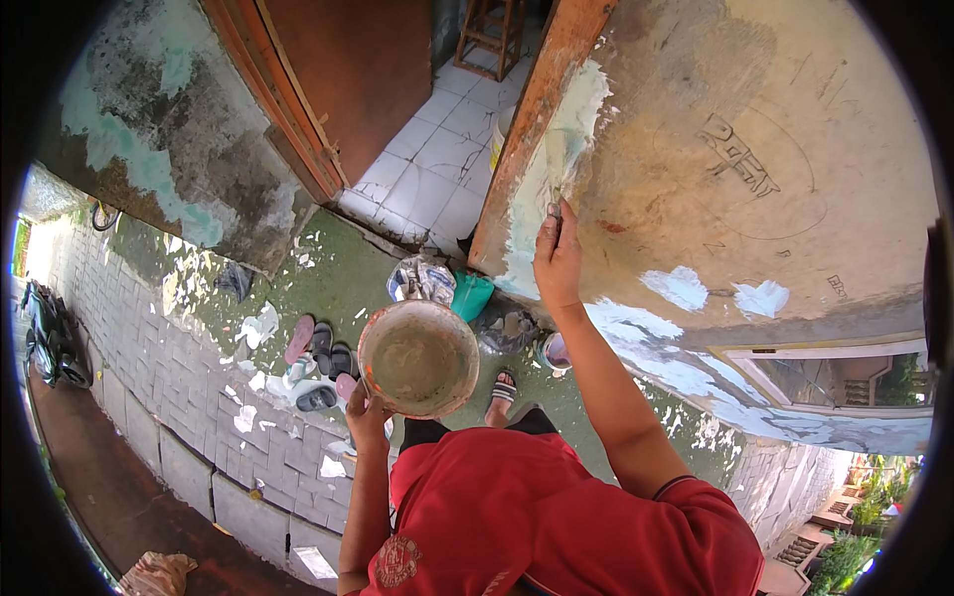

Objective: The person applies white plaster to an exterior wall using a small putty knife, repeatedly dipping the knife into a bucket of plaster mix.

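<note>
Looking down from up high, you see a big old wall (775, 129) with brown and grey stains and patches of pale blue paint. It fills the right side. Beside it stands an orange-brown door frame (537, 109), and past that a white tiled floor (437, 149) runs inside. Another dirty wall (149, 109) is on the left.

Below is the green, mossy ground (338, 278), with bits of white paint flakes all over it, and grey paving bricks (169, 368) next to it.

A person in a red shirt (527, 526) stands close to the wall.

The left hand (366, 415) is closed on the rim of a round, muddy bucket (418, 359), held up in front of the chest.

The right hand (556, 260) is lifted high and is shut around a small scraping tool (555, 204). The tip of the tool touches the wall, right by the door frame, where the paint is pale.

On the ground lie some sandals (320, 350), a crumpled bag (421, 280) and a green bag (471, 295). One foot in a sandal (502, 392) peeks out under the bucket.
</note>
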Tool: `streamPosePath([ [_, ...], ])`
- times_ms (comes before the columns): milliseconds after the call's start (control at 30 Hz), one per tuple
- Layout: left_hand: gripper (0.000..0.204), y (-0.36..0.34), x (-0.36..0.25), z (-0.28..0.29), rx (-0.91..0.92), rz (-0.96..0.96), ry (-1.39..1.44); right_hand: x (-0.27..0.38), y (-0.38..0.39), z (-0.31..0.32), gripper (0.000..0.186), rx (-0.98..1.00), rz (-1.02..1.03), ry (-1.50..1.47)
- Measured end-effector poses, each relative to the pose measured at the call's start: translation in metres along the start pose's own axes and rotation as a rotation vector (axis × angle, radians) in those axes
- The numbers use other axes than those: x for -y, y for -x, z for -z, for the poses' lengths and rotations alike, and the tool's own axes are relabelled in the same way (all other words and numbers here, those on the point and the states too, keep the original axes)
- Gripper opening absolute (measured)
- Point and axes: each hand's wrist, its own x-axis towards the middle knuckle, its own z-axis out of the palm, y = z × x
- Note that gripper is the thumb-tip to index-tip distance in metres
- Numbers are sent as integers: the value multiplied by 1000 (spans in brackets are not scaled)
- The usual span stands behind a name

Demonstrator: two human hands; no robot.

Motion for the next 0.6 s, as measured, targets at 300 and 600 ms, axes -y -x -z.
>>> streamPosePath([
  [300,53,2,-2,-1,-11,14,34,3,11,-6,41,71,-134,-28],
  [600,52,4,-7,-2,-17,23,26,0,25,-16,40,86,-195,-36],
])
